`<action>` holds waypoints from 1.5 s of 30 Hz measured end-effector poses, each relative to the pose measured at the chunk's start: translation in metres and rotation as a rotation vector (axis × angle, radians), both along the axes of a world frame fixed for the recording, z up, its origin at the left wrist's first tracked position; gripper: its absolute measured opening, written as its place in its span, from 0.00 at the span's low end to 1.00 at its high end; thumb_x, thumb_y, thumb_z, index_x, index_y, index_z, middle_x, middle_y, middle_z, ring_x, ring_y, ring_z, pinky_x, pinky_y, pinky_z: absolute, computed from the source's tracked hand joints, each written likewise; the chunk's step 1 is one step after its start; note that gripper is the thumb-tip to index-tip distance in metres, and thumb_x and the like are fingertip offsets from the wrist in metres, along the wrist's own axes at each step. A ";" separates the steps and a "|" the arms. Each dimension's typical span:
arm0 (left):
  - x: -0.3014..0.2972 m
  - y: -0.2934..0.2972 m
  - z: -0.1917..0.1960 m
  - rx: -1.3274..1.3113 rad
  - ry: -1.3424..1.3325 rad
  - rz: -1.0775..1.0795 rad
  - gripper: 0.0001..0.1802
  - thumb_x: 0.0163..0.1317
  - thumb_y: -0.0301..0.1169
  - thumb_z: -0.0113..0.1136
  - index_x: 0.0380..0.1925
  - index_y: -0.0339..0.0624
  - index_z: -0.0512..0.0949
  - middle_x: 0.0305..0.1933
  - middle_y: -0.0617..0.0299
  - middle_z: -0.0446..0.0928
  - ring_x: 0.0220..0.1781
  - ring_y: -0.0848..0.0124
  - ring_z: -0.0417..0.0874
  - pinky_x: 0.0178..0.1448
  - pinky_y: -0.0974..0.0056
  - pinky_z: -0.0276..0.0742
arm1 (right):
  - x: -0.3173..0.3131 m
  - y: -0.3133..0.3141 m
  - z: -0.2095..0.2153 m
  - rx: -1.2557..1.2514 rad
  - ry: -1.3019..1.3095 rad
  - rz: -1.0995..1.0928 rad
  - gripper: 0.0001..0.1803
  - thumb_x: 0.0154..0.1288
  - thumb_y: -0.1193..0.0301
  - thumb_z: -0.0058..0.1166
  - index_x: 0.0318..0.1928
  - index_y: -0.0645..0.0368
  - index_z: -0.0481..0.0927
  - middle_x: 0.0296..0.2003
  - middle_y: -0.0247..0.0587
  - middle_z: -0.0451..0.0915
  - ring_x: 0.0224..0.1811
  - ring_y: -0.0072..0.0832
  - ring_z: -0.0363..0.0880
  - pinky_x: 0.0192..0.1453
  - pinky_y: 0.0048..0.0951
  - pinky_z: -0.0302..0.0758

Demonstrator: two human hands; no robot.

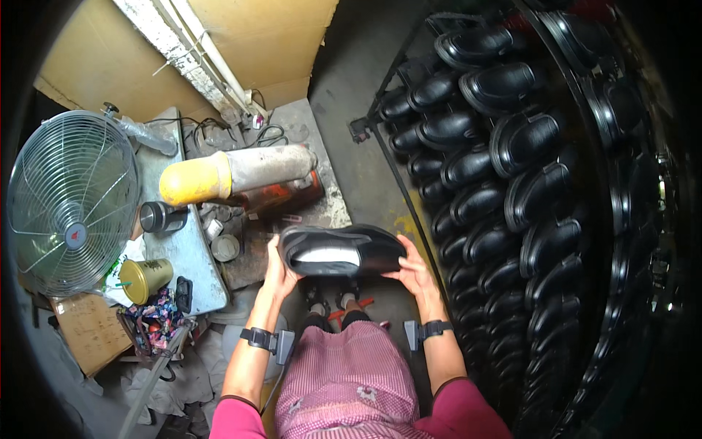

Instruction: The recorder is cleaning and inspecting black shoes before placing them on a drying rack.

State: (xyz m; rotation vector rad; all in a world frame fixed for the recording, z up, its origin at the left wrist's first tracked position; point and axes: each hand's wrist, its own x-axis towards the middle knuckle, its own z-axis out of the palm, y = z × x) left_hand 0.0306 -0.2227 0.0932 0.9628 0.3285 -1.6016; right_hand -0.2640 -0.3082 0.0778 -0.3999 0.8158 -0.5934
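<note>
A black shoe [376, 254] with a pale insole is held level in front of me, its opening facing up. My left hand [277, 267] grips the heel end, with the thumb along the side and the other fingers mostly hidden behind it. At the toe, on the right, my right hand [414, 269] holds on with its fingertips against the upper. Just beyond the shoe stands a machine with a grey cylinder and a rounded yellow end [194, 179].
A tall rack of black shoes [523, 139] fills the right side. To the left are a large wire-guarded fan [73, 205], a blue-grey table [201, 256], a dark jar [161, 217], a yellow lidded cup [146, 279] and a cardboard box [91, 329]. Scissors [272, 137] lie farther back.
</note>
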 end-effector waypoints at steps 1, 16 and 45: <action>-0.006 0.008 0.003 0.027 -0.039 0.022 0.30 0.59 0.56 0.36 0.45 0.43 0.71 0.42 0.58 0.76 0.42 0.66 0.78 0.47 0.61 0.75 | -0.004 0.017 0.012 0.029 -0.062 -0.040 0.42 0.46 0.77 0.54 0.63 0.50 0.50 0.58 0.45 0.58 0.58 0.43 0.61 0.55 0.52 0.64; -0.049 0.013 0.099 -0.210 -0.319 -0.556 0.33 0.59 0.57 0.36 0.58 0.48 0.60 0.57 0.60 0.64 0.51 0.66 0.71 0.51 0.59 0.70 | -0.085 0.155 0.189 -0.276 0.127 -0.664 0.37 0.41 0.77 0.60 0.55 0.67 0.62 0.51 0.43 0.69 0.54 0.30 0.66 0.59 0.28 0.60; -0.150 -0.015 0.083 0.006 -0.305 -0.672 0.22 0.56 0.42 0.52 0.49 0.46 0.68 0.45 0.63 0.73 0.37 0.69 0.76 0.35 0.68 0.74 | -0.542 0.337 0.344 0.187 1.013 -2.015 0.51 0.43 0.31 0.45 0.49 0.69 0.64 0.33 0.50 0.76 0.26 0.39 0.76 0.27 0.34 0.72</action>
